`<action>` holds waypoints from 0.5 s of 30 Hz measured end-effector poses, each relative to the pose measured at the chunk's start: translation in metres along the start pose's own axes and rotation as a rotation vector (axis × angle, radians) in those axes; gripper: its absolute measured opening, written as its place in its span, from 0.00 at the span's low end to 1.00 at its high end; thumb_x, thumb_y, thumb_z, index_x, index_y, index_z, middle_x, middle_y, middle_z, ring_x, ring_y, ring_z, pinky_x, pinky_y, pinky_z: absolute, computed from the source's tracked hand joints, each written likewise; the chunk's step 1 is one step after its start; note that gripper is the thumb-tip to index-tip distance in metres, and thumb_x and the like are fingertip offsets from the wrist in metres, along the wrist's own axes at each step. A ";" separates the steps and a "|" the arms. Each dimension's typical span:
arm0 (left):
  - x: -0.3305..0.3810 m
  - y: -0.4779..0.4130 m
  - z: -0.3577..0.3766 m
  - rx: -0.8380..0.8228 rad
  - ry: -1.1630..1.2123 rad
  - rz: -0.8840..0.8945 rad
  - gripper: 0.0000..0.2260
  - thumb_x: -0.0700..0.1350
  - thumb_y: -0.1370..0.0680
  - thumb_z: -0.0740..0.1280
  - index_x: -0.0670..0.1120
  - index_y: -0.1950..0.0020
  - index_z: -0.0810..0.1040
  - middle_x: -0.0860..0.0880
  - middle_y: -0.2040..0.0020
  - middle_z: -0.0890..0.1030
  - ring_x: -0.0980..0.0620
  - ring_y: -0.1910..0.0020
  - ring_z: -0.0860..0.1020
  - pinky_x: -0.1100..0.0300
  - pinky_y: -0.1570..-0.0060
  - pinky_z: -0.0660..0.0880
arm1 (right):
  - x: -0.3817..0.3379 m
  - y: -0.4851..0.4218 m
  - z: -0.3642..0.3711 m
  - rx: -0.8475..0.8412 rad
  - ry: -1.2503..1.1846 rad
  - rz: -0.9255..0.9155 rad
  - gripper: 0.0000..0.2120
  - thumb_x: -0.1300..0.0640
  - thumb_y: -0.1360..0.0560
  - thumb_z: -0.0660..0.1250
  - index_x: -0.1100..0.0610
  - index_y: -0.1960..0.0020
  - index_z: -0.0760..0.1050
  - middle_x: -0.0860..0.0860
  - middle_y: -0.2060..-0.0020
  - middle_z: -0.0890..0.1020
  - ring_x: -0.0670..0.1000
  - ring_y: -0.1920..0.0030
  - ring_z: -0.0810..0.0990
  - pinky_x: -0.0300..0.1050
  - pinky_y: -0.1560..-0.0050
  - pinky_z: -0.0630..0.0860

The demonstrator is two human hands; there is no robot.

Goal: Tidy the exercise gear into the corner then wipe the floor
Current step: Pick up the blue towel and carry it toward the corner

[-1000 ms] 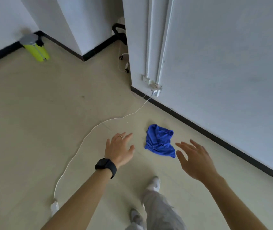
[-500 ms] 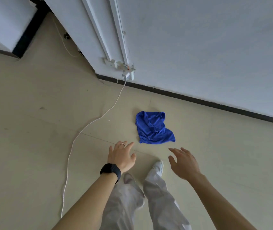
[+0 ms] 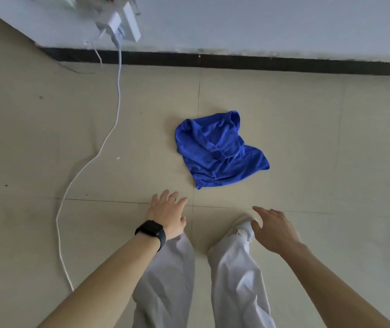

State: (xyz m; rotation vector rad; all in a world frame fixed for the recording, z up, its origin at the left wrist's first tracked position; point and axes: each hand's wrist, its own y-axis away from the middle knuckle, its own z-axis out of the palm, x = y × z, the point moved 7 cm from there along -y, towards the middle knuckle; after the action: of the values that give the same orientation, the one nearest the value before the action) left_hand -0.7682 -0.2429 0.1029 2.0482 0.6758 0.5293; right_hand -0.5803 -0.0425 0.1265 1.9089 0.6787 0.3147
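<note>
A crumpled blue cloth point(image 3: 217, 150) lies on the beige tiled floor point(image 3: 35, 150), a short way in front of my feet. My left hand point(image 3: 168, 213), with a black watch and a ring, hovers with straight fingers just below and left of the cloth, holding nothing. My right hand point(image 3: 273, 229) is spread and empty too, lower right of the cloth and apart from it. No exercise gear is in view.
A white cable point(image 3: 89, 162) runs from a wall socket and plug point(image 3: 123, 24) at the top left down across the floor to my left. The white wall with a black skirting board point(image 3: 284, 62) stands just beyond the cloth. My legs in pale trousers point(image 3: 232, 280) fill the bottom centre.
I have come closer to the cloth and the wall, and the view has tilted down. The yellow-green object and the corner have left the view. Both hands stay empty.
</note>
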 end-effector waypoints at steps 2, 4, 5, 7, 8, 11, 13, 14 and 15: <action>-0.006 -0.040 0.023 -0.005 -0.063 0.023 0.27 0.52 0.20 0.60 0.52 0.22 0.56 0.47 0.20 0.56 0.41 0.22 0.52 0.43 0.25 0.52 | 0.000 -0.040 0.023 -0.015 -0.022 0.016 0.26 0.47 0.18 0.56 0.47 0.22 0.58 0.46 0.26 0.68 0.53 0.24 0.60 0.50 0.30 0.65; -0.008 -0.087 0.041 0.040 -0.099 0.047 0.30 0.51 0.19 0.61 0.51 0.20 0.52 0.46 0.19 0.53 0.41 0.21 0.51 0.43 0.25 0.52 | -0.002 -0.088 0.048 -0.009 -0.060 0.022 0.27 0.46 0.19 0.57 0.47 0.21 0.56 0.46 0.25 0.67 0.54 0.26 0.63 0.51 0.32 0.68; -0.009 -0.111 0.047 0.091 -0.115 0.069 0.32 0.51 0.20 0.63 0.51 0.20 0.52 0.45 0.19 0.53 0.41 0.21 0.51 0.42 0.25 0.53 | -0.004 -0.113 0.060 -0.004 -0.080 0.023 0.28 0.45 0.19 0.58 0.47 0.21 0.55 0.47 0.24 0.65 0.55 0.27 0.64 0.53 0.32 0.69; -0.005 -0.153 0.052 0.254 -0.139 0.142 0.36 0.50 0.24 0.69 0.49 0.20 0.56 0.43 0.20 0.56 0.39 0.22 0.56 0.40 0.27 0.58 | -0.012 -0.159 0.076 0.038 -0.120 0.012 0.31 0.43 0.20 0.60 0.46 0.21 0.54 0.48 0.23 0.61 0.56 0.28 0.65 0.55 0.33 0.71; -0.004 -0.172 0.058 0.332 -0.152 0.178 0.37 0.49 0.27 0.72 0.49 0.21 0.60 0.41 0.21 0.59 0.38 0.24 0.60 0.39 0.29 0.61 | -0.017 -0.181 0.084 0.081 -0.126 -0.011 0.32 0.41 0.21 0.61 0.46 0.21 0.53 0.48 0.24 0.60 0.56 0.28 0.65 0.55 0.35 0.72; -0.003 -0.220 0.085 0.423 -0.245 0.300 0.32 0.47 0.30 0.74 0.50 0.27 0.71 0.42 0.23 0.65 0.39 0.26 0.65 0.36 0.33 0.65 | -0.032 -0.230 0.107 0.201 -0.084 -0.063 0.36 0.39 0.24 0.66 0.42 0.22 0.53 0.49 0.25 0.56 0.55 0.30 0.63 0.55 0.39 0.75; -0.002 -0.237 0.099 0.487 -0.276 0.373 0.19 0.42 0.30 0.73 0.48 0.39 0.78 0.42 0.31 0.74 0.40 0.32 0.73 0.41 0.39 0.71 | -0.034 -0.249 0.121 0.290 -0.068 -0.028 0.32 0.44 0.24 0.69 0.42 0.25 0.59 0.49 0.29 0.59 0.56 0.33 0.64 0.54 0.44 0.75; -0.001 -0.238 0.099 0.522 -0.291 0.393 0.14 0.38 0.30 0.71 0.47 0.46 0.79 0.43 0.37 0.78 0.41 0.38 0.77 0.45 0.44 0.73 | -0.034 -0.254 0.124 0.330 -0.053 -0.007 0.26 0.49 0.24 0.68 0.45 0.29 0.63 0.50 0.33 0.64 0.57 0.36 0.66 0.53 0.47 0.74; 0.000 -0.238 0.100 0.535 -0.292 0.404 0.11 0.36 0.30 0.69 0.46 0.50 0.78 0.44 0.45 0.81 0.42 0.46 0.79 0.48 0.48 0.74 | -0.035 -0.255 0.127 0.343 -0.012 0.004 0.20 0.54 0.23 0.67 0.48 0.33 0.66 0.51 0.38 0.69 0.57 0.40 0.69 0.51 0.49 0.71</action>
State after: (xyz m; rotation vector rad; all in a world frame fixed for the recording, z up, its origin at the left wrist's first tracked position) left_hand -0.7709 -0.1962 -0.1513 2.7240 0.2347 0.2749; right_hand -0.6248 -0.0819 -0.1546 2.2355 0.7580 0.1978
